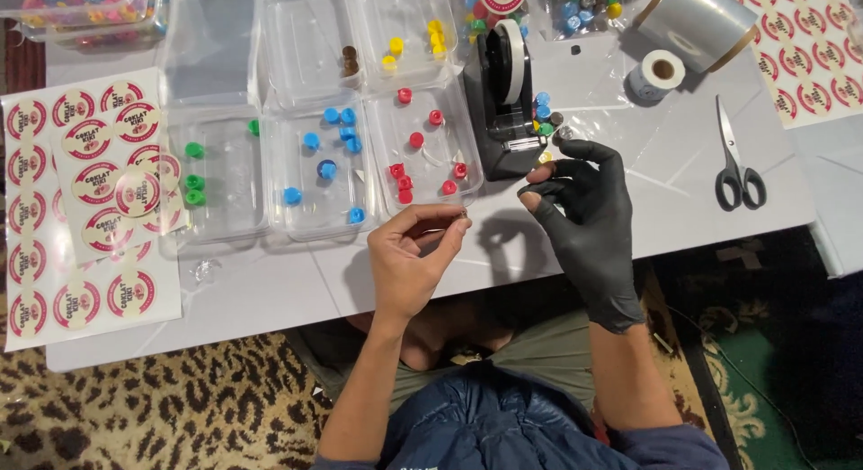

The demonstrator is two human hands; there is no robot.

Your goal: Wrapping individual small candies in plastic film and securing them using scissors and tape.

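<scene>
My left hand [412,254] is bare and hovers over the white table [270,290], thumb and fingers pinched on a tiny clear piece that I cannot make out well. My right hand [584,205] wears a black glove and is raised next to the black tape dispenser [503,101], its fingers curled around a small clear bag with coloured candies [546,119]. Clear trays lie just beyond my left hand: red candies [422,146], blue candies [324,155], green candies [193,178] and yellow candies [413,48].
Sheets of round red-and-cream stickers [81,209] lie at the left and far right. Scissors [737,160], a small white roll [656,75] and a large clear film roll [697,21] sit at the right. Leopard-print carpet is below the table edge.
</scene>
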